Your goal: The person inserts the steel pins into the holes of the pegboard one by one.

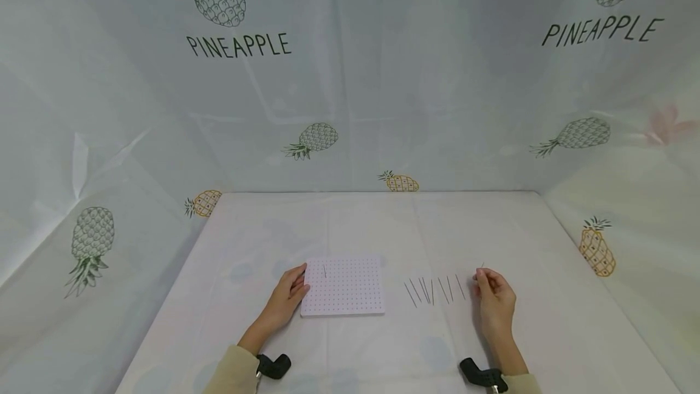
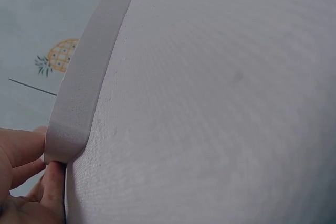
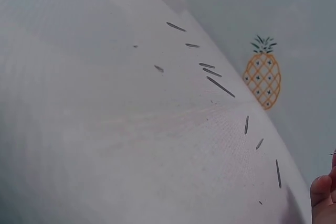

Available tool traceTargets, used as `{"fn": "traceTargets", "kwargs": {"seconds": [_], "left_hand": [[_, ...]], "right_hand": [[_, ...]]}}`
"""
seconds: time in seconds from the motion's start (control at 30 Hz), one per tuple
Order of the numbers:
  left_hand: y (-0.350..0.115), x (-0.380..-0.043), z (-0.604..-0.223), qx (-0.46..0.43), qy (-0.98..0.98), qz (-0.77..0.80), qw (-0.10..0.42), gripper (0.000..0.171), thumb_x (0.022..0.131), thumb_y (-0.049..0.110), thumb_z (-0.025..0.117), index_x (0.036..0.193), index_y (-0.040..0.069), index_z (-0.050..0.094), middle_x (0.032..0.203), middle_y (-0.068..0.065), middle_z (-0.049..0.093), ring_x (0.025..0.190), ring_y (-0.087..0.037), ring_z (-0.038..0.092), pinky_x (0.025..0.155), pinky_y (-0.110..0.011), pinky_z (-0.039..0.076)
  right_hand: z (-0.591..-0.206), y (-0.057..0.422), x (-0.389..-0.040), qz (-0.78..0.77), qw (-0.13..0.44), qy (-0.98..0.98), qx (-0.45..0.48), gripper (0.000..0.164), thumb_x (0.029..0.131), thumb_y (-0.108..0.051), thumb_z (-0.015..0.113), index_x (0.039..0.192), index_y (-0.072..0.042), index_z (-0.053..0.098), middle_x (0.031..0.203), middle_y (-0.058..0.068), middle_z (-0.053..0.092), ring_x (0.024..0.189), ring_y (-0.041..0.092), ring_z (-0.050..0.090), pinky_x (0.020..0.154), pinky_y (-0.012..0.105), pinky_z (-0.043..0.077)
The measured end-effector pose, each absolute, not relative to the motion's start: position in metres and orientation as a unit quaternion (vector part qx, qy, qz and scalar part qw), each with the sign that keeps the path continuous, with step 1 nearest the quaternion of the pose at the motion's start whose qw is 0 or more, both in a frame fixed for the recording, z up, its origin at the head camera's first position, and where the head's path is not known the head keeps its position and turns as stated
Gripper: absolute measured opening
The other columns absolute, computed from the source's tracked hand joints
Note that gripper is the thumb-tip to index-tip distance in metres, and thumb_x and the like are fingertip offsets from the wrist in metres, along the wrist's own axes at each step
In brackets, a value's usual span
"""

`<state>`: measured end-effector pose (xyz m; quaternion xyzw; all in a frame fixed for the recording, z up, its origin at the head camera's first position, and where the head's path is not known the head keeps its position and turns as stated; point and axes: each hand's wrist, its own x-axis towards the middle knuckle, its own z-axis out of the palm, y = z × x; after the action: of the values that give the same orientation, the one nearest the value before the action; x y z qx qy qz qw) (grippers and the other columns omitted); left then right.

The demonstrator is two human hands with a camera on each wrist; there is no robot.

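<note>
A white square board (image 1: 343,287) dotted with rows of small holes lies on the table. One thin dark stick (image 1: 325,271) stands up from its upper left part; in the left wrist view this stick (image 2: 31,87) pokes out past the board's side wall (image 2: 81,82). My left hand (image 1: 285,297) holds the board by its left edge, thumb near and fingers farther back. Between thumb and fingertips my right hand (image 1: 494,303) pinches a thin stick (image 1: 483,264), raised to the right of the loose sticks. Only part of this hand (image 3: 324,198) enters the right wrist view.
Several loose dark sticks (image 1: 432,292) lie in a spread row on the white tablecloth (image 1: 383,357), between board and right hand. Behind the table's far edge hangs a pineapple-print curtain (image 1: 361,78), which also runs along both sides. Each wrist wears a black camera mount (image 1: 275,366).
</note>
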<state>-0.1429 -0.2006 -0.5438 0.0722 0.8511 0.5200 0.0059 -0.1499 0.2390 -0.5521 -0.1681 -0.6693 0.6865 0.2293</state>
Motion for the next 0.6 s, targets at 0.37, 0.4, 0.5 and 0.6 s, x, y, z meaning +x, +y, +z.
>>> {"fn": "traceTargets", "kwargs": {"seconds": [0.37,0.4,0.5,0.6], "left_hand": [[-0.202,-0.143,-0.545,0.086,0.847,0.525,-0.004,0.052,0.100,0.001,0.057,0.148,-0.009,0.038,0.142,-0.027,0.042,0.128,-0.041,0.048,0.107,-0.039,0.043],[-0.202,-0.143,-0.546,0.087,0.846,0.526,-0.003,0.052,0.100,0.001,0.057,0.148,-0.009,0.038,0.141,-0.027,0.042,0.128,-0.042,0.048,0.107,-0.039,0.044],[-0.202,-0.143,-0.546,0.087,0.846,0.527,-0.003,0.052,0.100,0.002,0.057,0.148,-0.009,0.038,0.142,-0.027,0.041,0.128,-0.042,0.047,0.107,-0.039,0.043],[-0.202,-0.144,-0.545,0.077,0.846,0.527,0.005,0.053,0.101,0.003,0.057,0.149,-0.007,0.037,0.144,-0.025,0.041,0.130,-0.039,0.047,0.109,-0.040,0.041]], "right_hand": [[-0.545,0.226,-0.152,0.701,0.235,-0.662,-0.126,0.018,0.097,-0.003,0.063,0.104,0.013,0.061,0.081,0.009,0.066,0.064,0.011,0.060,0.056,0.016,0.053],[-0.544,0.226,-0.153,0.701,0.235,-0.663,-0.122,0.018,0.097,-0.003,0.063,0.105,0.013,0.060,0.081,0.010,0.066,0.065,0.011,0.061,0.056,0.017,0.054],[-0.540,0.222,-0.154,0.703,0.235,-0.663,-0.106,0.019,0.096,0.000,0.063,0.105,0.016,0.059,0.081,0.010,0.067,0.066,0.010,0.064,0.058,0.017,0.056],[-0.536,0.217,-0.156,0.713,0.239,-0.654,-0.081,0.017,0.095,0.005,0.062,0.105,0.019,0.058,0.078,0.008,0.067,0.065,0.010,0.065,0.058,0.017,0.057]]}}
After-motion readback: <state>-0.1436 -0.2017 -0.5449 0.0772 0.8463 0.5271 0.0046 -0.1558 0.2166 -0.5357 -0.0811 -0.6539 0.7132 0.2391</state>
